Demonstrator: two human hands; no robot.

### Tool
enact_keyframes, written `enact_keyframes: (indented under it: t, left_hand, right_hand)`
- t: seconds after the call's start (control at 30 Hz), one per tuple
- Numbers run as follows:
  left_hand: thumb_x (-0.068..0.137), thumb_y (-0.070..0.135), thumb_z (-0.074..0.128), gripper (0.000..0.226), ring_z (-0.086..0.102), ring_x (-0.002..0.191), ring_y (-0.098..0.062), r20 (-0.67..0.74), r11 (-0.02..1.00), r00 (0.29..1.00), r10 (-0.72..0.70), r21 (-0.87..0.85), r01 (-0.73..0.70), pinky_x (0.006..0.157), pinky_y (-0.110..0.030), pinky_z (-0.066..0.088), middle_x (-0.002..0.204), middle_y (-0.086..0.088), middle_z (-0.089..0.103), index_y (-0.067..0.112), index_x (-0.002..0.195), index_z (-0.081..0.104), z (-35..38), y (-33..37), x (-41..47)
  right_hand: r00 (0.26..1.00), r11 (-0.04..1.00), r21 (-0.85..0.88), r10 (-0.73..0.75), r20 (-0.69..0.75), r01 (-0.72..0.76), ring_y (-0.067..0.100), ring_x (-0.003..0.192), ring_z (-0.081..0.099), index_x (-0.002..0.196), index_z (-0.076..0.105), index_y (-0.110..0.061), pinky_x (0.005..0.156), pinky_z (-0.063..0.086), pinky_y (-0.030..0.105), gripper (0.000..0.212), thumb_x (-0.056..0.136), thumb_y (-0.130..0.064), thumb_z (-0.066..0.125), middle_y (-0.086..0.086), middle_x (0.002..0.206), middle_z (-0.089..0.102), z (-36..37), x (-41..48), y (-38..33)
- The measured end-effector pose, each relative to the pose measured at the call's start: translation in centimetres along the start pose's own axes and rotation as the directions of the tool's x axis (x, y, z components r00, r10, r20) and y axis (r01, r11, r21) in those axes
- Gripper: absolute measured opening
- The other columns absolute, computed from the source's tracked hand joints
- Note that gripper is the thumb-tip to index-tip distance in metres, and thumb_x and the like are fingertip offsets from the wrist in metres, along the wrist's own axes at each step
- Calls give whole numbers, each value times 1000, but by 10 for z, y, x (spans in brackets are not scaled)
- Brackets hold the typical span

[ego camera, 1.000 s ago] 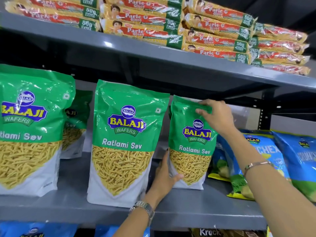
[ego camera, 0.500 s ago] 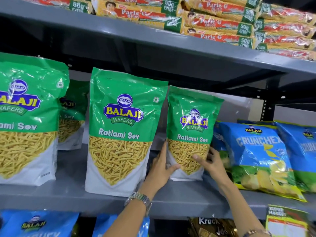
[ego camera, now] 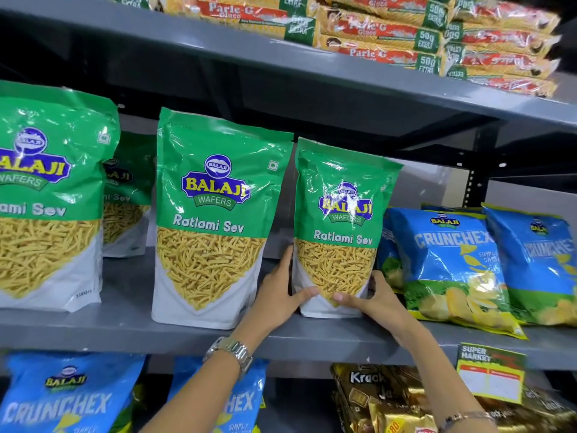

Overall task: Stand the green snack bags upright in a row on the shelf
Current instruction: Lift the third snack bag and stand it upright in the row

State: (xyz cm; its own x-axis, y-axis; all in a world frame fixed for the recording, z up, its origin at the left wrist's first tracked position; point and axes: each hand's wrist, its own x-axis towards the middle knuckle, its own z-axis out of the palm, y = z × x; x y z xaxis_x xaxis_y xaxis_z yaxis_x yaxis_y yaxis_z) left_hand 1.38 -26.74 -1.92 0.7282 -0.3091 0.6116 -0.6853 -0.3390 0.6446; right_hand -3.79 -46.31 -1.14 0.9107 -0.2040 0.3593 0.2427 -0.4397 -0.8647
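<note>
The grey metal shelf [ego camera: 125,326] runs flat and matte beneath both hands, its painted surface smooth under the held bag. Left of the grip, three glossy green pouches stand upright: the biggest at the far left [ego camera: 46,198], a partly hidden one [ego camera: 128,195] set back behind it, and a tall pouch [ego camera: 212,220] just beside the left hand, each with a crinkled film top and a clear window showing thin yellow strands. Right of the grip, puffy blue chip bags [ego camera: 449,260] lean back, the nearest one touching the held bag's side. The held green snack bag [ego camera: 340,226], a smaller flat-bottomed pouch with shiny wrinkled film, stands upright on the shelf between the hands. The left hand [ego camera: 281,295] presses its lower left edge, thumb across the white base; the right hand [ego camera: 374,298] clasps the lower right corner, fingers wrapped behind. A linked metal watch [ego camera: 231,354] circles the left wrist.
</note>
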Motion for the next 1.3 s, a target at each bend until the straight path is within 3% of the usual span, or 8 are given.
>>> enact_keyframes:
  t: [0.2,0.33,0.5,0.63,0.87,1.03,1.2,1.3]
  left_hand:
    - [69,49,72,95,37,132,-18,63,984,994,-86,-153,95,108,-34,33,151,2,30,24,144,18,-5,-1,-11]
    - [61,60,72,101,39,129,-17,128,987,984,-122,-89,133,106,-40,37,148,2,34,25,142,23,-7,0,-16]
    - [57,58,76,108,31,134,-17,150,997,985,-83,15,82,108,-39,33,149,0,28,27,142,17,-7,-1,-20]
    - [53,65,73,112,30,135,-19,152,996,987,-58,76,46,106,-43,36,148,-1,27,31,142,13,-5,-4,-20]
    - [54,61,75,105,36,130,-18,201,996,979,-36,83,20,104,-40,37,145,1,34,25,136,21,5,5,-15]
    - [52,63,74,107,34,131,-21,246,997,967,-65,61,51,105,-45,36,144,0,34,24,137,21,16,11,-9]
    - [62,61,71,107,29,136,-22,245,994,969,-25,110,-2,108,-44,32,151,-2,25,24,142,11,11,17,-18]
    - [67,58,69,107,28,137,-16,142,995,989,51,76,-63,109,-39,31,155,4,13,32,143,-3,1,31,-39]
  right_hand:
    - [999,999,-42,-10,-42,8,17,110,54,119,36,-28,92,43,32,94,44,-55,84,-3,122,56,-5,-16,2]
    - [1000,1000,-23,-2,-27,1,17,112,53,122,35,-26,95,42,33,112,28,-63,83,-3,123,55,-9,-22,1]
    - [999,999,32,-15,35,14,-6,94,49,121,31,-27,71,41,17,99,40,-49,83,-14,109,52,-9,-27,-4]
    - [998,1000,-5,15,66,-14,7,103,53,121,26,-27,79,42,22,95,50,-36,88,-7,116,53,-11,-24,-2]
    - [993,997,-66,39,115,-31,6,103,53,120,28,-27,81,44,21,105,36,-44,88,-6,115,53,-32,-25,1]
    - [998,994,-106,29,51,-24,14,105,54,119,32,-24,92,43,31,121,16,-62,84,-8,112,54,-42,-26,4]
    - [999,991,-128,27,37,-22,12,103,54,125,31,-20,93,43,31,123,22,-62,83,3,125,53,-36,-39,-2]
    - [976,998,-58,-46,-211,34,22,122,45,140,24,-14,101,36,34,128,36,-63,81,7,137,44,-24,-49,-12]
